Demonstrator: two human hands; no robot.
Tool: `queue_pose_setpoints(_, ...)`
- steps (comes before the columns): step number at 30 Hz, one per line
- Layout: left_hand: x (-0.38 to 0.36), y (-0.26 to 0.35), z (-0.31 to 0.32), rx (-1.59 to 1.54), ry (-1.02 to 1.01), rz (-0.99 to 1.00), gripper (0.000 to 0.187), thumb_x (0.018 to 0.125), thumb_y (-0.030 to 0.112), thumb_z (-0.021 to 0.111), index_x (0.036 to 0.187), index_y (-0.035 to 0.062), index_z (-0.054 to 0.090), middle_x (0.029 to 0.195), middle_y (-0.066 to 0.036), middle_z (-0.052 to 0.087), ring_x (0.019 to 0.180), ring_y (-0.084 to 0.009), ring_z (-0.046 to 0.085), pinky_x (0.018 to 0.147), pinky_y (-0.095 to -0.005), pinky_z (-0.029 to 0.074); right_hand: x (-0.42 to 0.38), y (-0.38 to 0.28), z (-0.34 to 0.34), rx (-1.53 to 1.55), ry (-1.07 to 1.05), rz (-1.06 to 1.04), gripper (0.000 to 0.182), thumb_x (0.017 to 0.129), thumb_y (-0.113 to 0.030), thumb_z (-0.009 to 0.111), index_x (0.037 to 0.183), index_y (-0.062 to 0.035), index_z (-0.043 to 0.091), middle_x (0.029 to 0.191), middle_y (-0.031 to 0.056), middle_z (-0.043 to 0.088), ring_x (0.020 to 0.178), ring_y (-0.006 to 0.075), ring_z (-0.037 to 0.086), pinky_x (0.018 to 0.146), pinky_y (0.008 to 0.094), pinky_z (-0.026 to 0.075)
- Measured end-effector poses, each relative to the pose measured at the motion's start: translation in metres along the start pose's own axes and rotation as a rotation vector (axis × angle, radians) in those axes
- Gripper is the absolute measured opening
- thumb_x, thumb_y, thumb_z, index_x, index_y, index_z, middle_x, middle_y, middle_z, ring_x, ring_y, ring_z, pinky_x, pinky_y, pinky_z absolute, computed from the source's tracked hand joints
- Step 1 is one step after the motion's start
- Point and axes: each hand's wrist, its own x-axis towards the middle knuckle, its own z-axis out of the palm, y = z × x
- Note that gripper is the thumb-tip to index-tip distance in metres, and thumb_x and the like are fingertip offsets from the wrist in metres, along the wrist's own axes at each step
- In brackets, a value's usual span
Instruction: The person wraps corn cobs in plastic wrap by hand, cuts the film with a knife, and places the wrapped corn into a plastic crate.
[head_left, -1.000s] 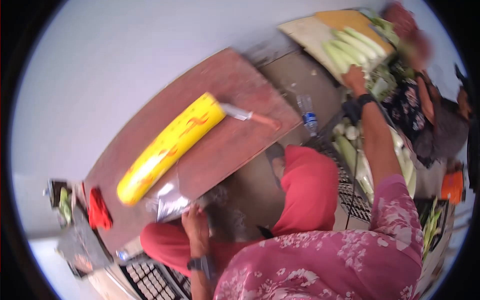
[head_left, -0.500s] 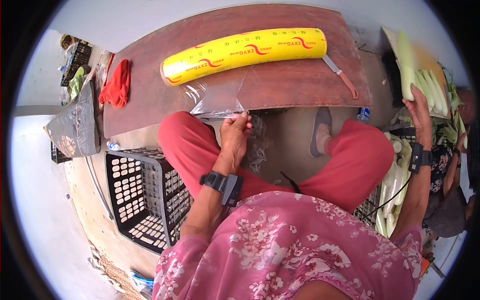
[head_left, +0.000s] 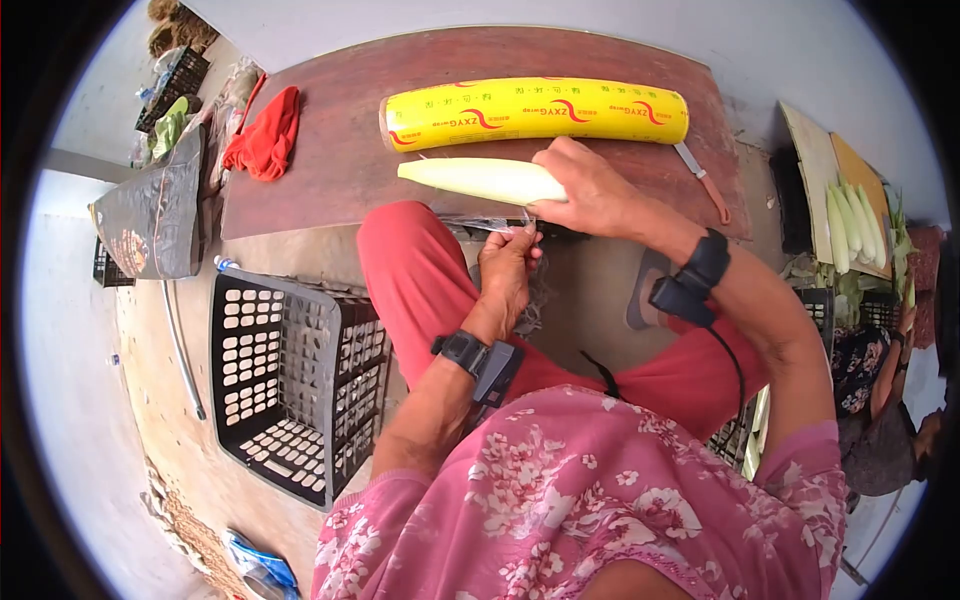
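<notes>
My right hand (head_left: 590, 185) is wrapped round the thick end of a long, pale green, tapered vegetable (head_left: 480, 178). It lies crosswise over the near part of the board, its narrow tip pointing left. Just below it, my left hand (head_left: 508, 255) pinches the edge of clear plastic wrap (head_left: 485, 224) at the board's front edge. Behind the vegetable rests a big yellow roll of cling wrap (head_left: 535, 112) with red and green print. Most of the pulled-out film is hidden under the vegetable.
A knife (head_left: 705, 182) with a pinkish handle lies right of the roll on the reddish-brown board (head_left: 330, 200). At the board's left is a red cloth (head_left: 265, 140). A black crate (head_left: 300, 385) stands left of my legs. More pale vegetables (head_left: 853, 225) and another person (head_left: 885, 380) are at right.
My right hand has brought the vegetable from the pile at right to the board in front of the roll. My left hand still pinches the film. The view has shifted somewhat.
</notes>
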Motion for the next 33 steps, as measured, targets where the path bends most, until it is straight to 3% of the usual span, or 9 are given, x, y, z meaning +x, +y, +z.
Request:
queue_pose_setpoints(10, -0.007, 0.002, 0.005, 0.043, 0.031, 0.028, 0.013, 0.088, 0.015, 0.068, 0.089, 0.0099, 0.056, 0.082, -0.001, 0.064, 0.062, -0.0084, 0.055, 0.056, -0.0209, 0.042, 0.014, 0.013, 0.05, -0.068, -0.009, 0.085, 0.046, 0.072, -0.022, 0.073, 0.108, -0.0026, 0.053, 0.099, 0.0157, 0.048, 0.099, 0.0334, 0.05, 0.083, 0.0417, 0.044)
queue_pose_setpoints(13, -0.01, 0.005, 0.008, 0.054, 0.064, 0.052, 0.011, 0.088, 0.014, 0.067, 0.088, 0.0092, 0.058, 0.08, -0.001, 0.063, 0.061, -0.0078, 0.054, 0.054, -0.0203, 0.041, 0.014, 0.01, 0.053, -0.021, 0.081, 0.04, 0.049, 0.071, -0.017, 0.073, 0.114, -0.0043, 0.052, 0.102, 0.0141, 0.048, 0.1, 0.0325, 0.05, 0.085, 0.0412, 0.044)
queue_pose_setpoints(15, -0.013, 0.005, 0.011, 0.048, 0.085, 0.079, 0.008, 0.087, 0.012, 0.067, 0.087, 0.0079, 0.059, 0.076, 0.0, 0.062, 0.058, -0.0068, 0.053, 0.05, -0.0193, 0.039, 0.014, 0.009, 0.051, -0.028, 0.079, 0.001, 0.052, 0.071, -0.012, 0.071, 0.119, -0.0073, 0.052, 0.104, 0.0124, 0.049, 0.101, 0.0316, 0.05, 0.087, 0.0411, 0.044)
queue_pose_setpoints(19, -0.012, 0.008, 0.007, 0.081, 0.073, 0.141, 0.008, 0.086, 0.011, 0.067, 0.086, 0.007, 0.061, 0.074, 0.001, 0.06, 0.06, -0.0079, 0.052, 0.053, -0.0217, 0.039, 0.009, 0.012, 0.047, -0.053, 0.071, -0.11, 0.05, 0.075, -0.011, 0.069, 0.122, -0.0175, 0.052, 0.106, 0.0093, 0.049, 0.1, 0.0305, 0.048, 0.086, 0.0402, 0.045)
queue_pose_setpoints(25, -0.011, 0.011, 0.008, 0.063, 0.057, 0.193, 0.007, 0.088, 0.013, 0.065, 0.085, 0.0075, 0.061, 0.07, 0.002, 0.057, 0.059, -0.0076, 0.05, 0.053, -0.0214, 0.038, 0.002, 0.019, 0.031, -0.181, -0.098, -0.141, 0.069, 0.073, -0.01, 0.072, 0.135, -0.0233, 0.044, 0.132, 0.0081, 0.044, 0.117, 0.0308, 0.044, 0.096, 0.045, 0.038)
queue_pose_setpoints(28, -0.01, 0.012, 0.006, 0.017, 0.004, 0.175, 0.007, 0.088, 0.011, 0.064, 0.088, 0.0076, 0.059, 0.071, 0.003, 0.053, 0.059, -0.0064, 0.047, 0.054, -0.0201, 0.039, -0.006, 0.011, 0.033, -0.192, -0.124, -0.118, 0.069, 0.074, -0.008, 0.071, 0.136, -0.0237, 0.044, 0.138, 0.0082, 0.04, 0.121, 0.0306, 0.042, 0.096, 0.0466, 0.036)
queue_pose_setpoints(33, -0.013, 0.022, 0.01, -0.015, 0.004, 0.111, 0.005, 0.088, 0.011, 0.064, 0.089, 0.0079, 0.06, 0.07, 0.004, 0.051, 0.057, -0.0053, 0.044, 0.053, -0.0196, 0.038, -0.007, 0.011, 0.051, -0.199, 0.034, -0.125, 0.062, 0.073, -0.01, 0.07, 0.13, -0.0228, 0.049, 0.133, 0.0071, 0.046, 0.117, 0.028, 0.044, 0.094, 0.0433, 0.036)
